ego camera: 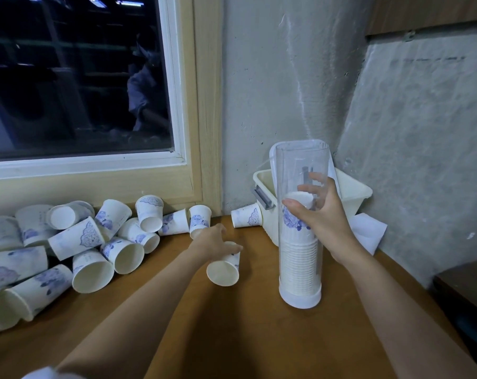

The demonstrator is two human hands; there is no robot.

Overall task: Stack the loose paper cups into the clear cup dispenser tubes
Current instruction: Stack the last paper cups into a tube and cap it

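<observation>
A clear dispenser tube (pixel 297 170) stands upright on the brown table (pixel 245 324), with a white base and a stack of paper cups (pixel 297 266) inside its lower half. My right hand (pixel 322 217) grips the tube around its middle, thumb in front and fingers behind. My left hand (pixel 212 243) holds a white paper cup with a blue flower print (pixel 223 270) lying on its side, mouth toward me, just left of the tube. Several loose cups (pixel 95 242) lie in a pile on the left of the table under the window.
A cream plastic bin (pixel 355 192) with a grey handle stands in the corner behind the tube, and one cup (pixel 245 218) lies against it. White paper (pixel 368 233) lies by the wall. A dark surface (pixel 467 291) sits at the right.
</observation>
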